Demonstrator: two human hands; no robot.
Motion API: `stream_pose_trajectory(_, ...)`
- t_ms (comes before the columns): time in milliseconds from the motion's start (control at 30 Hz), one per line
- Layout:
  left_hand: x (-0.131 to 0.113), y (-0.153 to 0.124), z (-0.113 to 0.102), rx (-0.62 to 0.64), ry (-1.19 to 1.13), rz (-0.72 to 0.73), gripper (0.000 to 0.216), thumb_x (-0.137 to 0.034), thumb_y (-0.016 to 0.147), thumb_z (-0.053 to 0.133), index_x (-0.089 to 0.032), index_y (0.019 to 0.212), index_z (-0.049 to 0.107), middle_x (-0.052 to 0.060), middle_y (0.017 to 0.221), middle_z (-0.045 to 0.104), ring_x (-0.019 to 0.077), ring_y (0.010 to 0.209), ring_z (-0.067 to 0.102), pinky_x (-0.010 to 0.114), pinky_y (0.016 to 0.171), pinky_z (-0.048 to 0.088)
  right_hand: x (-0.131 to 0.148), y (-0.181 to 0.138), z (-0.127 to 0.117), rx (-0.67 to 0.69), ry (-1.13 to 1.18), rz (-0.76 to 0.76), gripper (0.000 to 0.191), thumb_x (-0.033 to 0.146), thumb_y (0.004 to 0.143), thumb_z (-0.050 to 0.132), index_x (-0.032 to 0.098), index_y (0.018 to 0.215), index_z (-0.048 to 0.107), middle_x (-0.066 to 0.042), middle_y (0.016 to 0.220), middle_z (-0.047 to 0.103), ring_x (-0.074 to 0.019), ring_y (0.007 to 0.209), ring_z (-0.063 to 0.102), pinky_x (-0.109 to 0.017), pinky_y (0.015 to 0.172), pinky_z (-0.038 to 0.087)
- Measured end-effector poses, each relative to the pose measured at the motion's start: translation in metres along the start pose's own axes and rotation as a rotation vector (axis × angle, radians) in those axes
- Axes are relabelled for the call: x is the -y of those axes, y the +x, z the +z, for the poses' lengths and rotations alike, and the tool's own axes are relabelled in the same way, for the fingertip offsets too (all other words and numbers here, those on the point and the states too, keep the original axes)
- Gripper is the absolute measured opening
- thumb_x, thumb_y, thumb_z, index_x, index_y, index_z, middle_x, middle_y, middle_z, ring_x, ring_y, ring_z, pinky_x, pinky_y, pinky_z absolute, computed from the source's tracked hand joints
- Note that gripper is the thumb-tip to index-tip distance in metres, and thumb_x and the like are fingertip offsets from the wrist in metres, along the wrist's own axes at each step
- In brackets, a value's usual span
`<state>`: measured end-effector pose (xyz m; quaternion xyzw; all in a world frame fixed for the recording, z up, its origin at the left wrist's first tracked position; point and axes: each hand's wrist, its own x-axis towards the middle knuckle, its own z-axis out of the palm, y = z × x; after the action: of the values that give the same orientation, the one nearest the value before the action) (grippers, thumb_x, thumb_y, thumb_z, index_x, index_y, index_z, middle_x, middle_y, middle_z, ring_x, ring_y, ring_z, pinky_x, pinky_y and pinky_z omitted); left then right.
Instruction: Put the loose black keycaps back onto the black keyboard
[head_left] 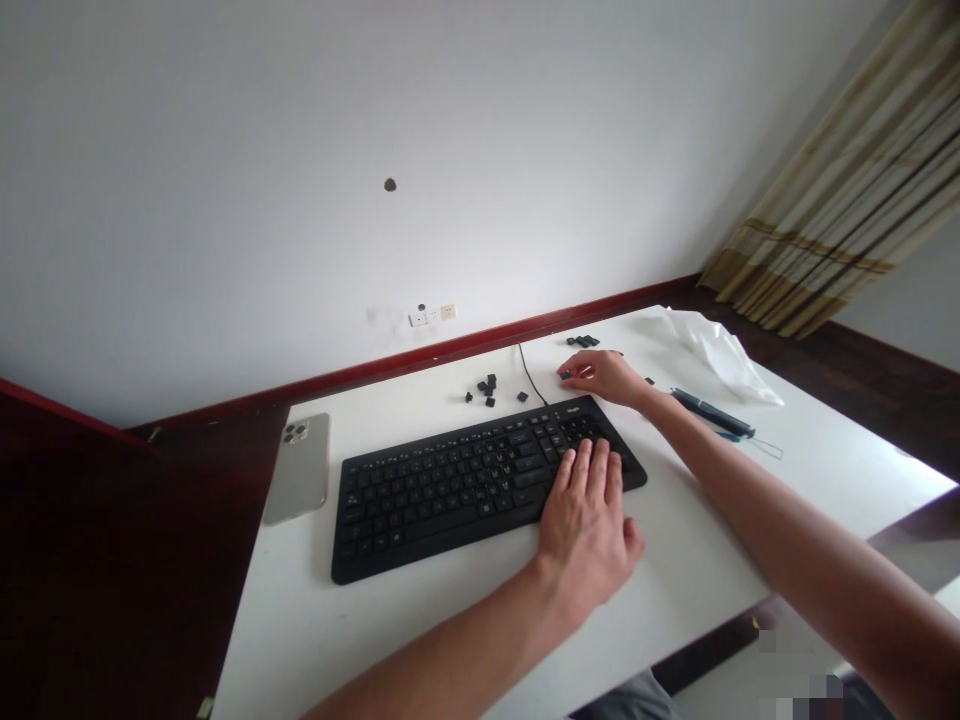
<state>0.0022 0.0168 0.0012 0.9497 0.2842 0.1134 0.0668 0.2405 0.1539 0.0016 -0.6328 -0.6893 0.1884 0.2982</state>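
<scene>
Left hand flat, fingers together, pinning keyboard right end at desk centre. Right hand pinching loose keycap beyond keyboard. Probably light, stiff, slippery; best gripped by edges.

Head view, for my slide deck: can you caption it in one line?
Left hand flat on a black keyboard; right hand on loose keycaps beyond it, phone alongside.

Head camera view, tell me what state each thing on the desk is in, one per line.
keyboard: flat on the table, cable attached, keys missing at its right end.
loose keycaps: off the keyboard, scattered behind it.
left hand: flat, palm down on the keyboard's right end.
right hand: pinching a keycap.
phone: lying face down.
</scene>
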Motion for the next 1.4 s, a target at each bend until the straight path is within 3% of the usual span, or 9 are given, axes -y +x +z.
stream_pose_trajectory(267,-0.002,-0.007,0.002,-0.025,0.072,0.009,0.070,-0.043,0.107,0.038,-0.002,0.163,0.030,0.019,0.172,0.021,0.0291,0.161,0.022,0.043,0.132,0.024,0.004,-0.004,-0.008,0.010,0.088,0.033,0.038,0.052,0.072,0.081,0.021,0.095,0.081,-0.004,0.088,0.078,-0.0223,0.085,0.072,-0.035,0.086,0.057)
stream_pose_trajectory(533,-0.006,-0.008,0.008,-0.050,0.057,-0.006,0.067,-0.040,0.106,0.040,0.000,0.160,0.036,0.022,0.169,0.029,0.0302,0.159,0.028,0.043,0.131,0.028,0.031,-0.016,-0.027,0.274,0.183,0.025,0.038,0.050,0.070,0.085,0.021,0.094,0.081,-0.004,0.088,0.080,-0.0241,0.088,0.074,-0.033,0.081,0.056)
stream_pose_trajectory(700,-0.005,-0.008,0.006,-0.052,0.053,-0.002,0.066,-0.039,0.106,0.041,-0.001,0.160,0.037,0.021,0.169,0.029,0.0305,0.159,0.027,0.046,0.131,0.027,0.046,-0.021,-0.028,0.378,0.186,-0.056,0.033,0.047,0.071,0.085,0.023,0.093,0.081,-0.002,0.094,0.080,-0.0217,0.090,0.073,-0.032,0.082,0.055)
stream_pose_trajectory(833,-0.004,-0.008,0.003,-0.044,0.048,0.005,0.066,-0.039,0.105,0.042,-0.001,0.159,0.037,0.022,0.169,0.028,0.0309,0.159,0.028,0.045,0.131,0.027,0.053,-0.024,-0.027,0.459,0.169,-0.033,0.028,0.044,0.070,0.086,0.023,0.088,0.081,-0.001,0.084,0.080,-0.0209,0.084,0.073,-0.030,0.076,0.054)
stream_pose_trajectory(1000,-0.003,-0.007,0.002,-0.041,0.050,0.014,0.067,-0.040,0.105,0.043,0.000,0.158,0.038,0.023,0.168,0.031,0.0317,0.158,0.030,0.046,0.132,0.023,0.057,-0.026,-0.029,0.567,0.230,-0.016,0.025,0.043,0.076,0.082,0.024,0.092,0.082,-0.001,0.087,0.081,-0.0217,0.087,0.076,-0.030,0.080,0.056)
stream_pose_trajectory(1167,-0.003,-0.008,0.001,-0.043,0.051,0.009,0.066,-0.040,0.105,0.043,-0.002,0.159,0.038,0.020,0.169,0.030,0.0309,0.158,0.029,0.047,0.132,0.023,0.058,-0.027,-0.031,0.598,0.196,-0.011,0.021,0.037,0.079,0.078,0.024,0.095,0.082,0.000,0.089,0.082,-0.0215,0.088,0.076,-0.030,0.081,0.056)
stream_pose_trajectory(1400,-0.003,-0.008,0.003,-0.035,0.078,0.020,0.068,-0.040,0.105,0.040,-0.001,0.161,0.034,0.021,0.170,0.028,0.0314,0.159,0.027,0.047,0.132,0.021,0.064,-0.028,-0.030,0.613,0.040,-0.100,0.024,0.045,0.083,0.075,0.026,0.094,0.083,-0.001,0.091,0.081,-0.0199,0.084,0.071,-0.029,0.076,0.051)
